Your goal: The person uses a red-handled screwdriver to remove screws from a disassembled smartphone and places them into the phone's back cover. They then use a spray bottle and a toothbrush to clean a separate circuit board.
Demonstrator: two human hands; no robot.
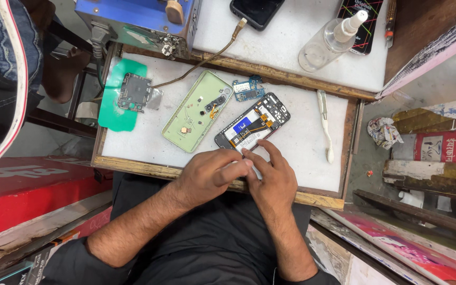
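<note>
Both hands meet at near end of opened phone (pixel 253 125) on white tray (pixel 302 142) — left hand (pixel 207 174) curled, fingertips pinched; right hand (pixel 273 177) fingers spread, pressing. Whether either grips anything: cannot tell. Mid-disassembly, judging — green back cover (pixel 196 111) off alongside.

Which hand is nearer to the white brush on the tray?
Right. The right hand is at the opened phone, just left of the white brush; the left hand lies beyond it, farther from the brush.
</note>
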